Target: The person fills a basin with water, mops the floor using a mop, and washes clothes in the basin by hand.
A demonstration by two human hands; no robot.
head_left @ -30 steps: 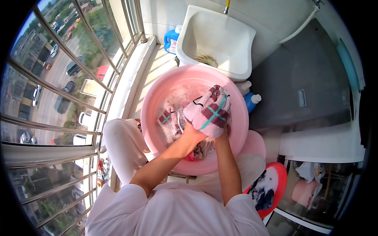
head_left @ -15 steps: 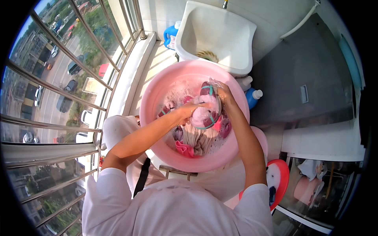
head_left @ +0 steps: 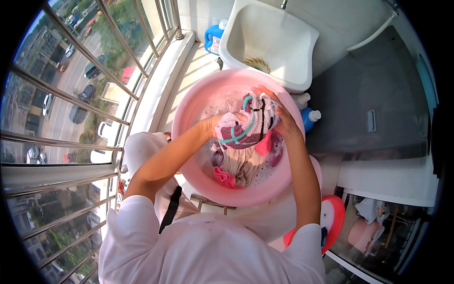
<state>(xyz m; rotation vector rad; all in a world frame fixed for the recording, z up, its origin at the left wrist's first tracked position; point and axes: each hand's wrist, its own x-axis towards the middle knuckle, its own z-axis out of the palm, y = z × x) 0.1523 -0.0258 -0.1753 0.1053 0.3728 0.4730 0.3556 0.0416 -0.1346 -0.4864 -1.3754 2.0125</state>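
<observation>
A wet, fluffy pink-and-maroon towel (head_left: pixel 255 118) with teal and black stripes is bunched up above the soapy water in a large pink basin (head_left: pixel 182 156). My left hand (head_left: pixel 217 127) is closed on its left end, with the thumb over the top. My right hand (head_left: pixel 283 117) holds the right side, fingers reaching along the far edge, partly hidden by the cloth. Below the towel, a beige cloth (head_left: pixel 242 163) lies in the suds beside a bright pink piece of cloth (head_left: pixel 224 177).
A white sink (head_left: pixel 269 35) stands beyond the basin, with a blue detergent jug (head_left: pixel 214 38) at its left. Another blue bottle (head_left: pixel 310 118) stands right of the basin, near a dark grey panel (head_left: pixel 369 104). Metal window bars (head_left: pixel 61 141) run along the left.
The towel has been turned and spread wider between my hands, showing more stripes. My left hand has shifted left, and my right hand has opened out along the towel's edge. The view has shifted slightly.
</observation>
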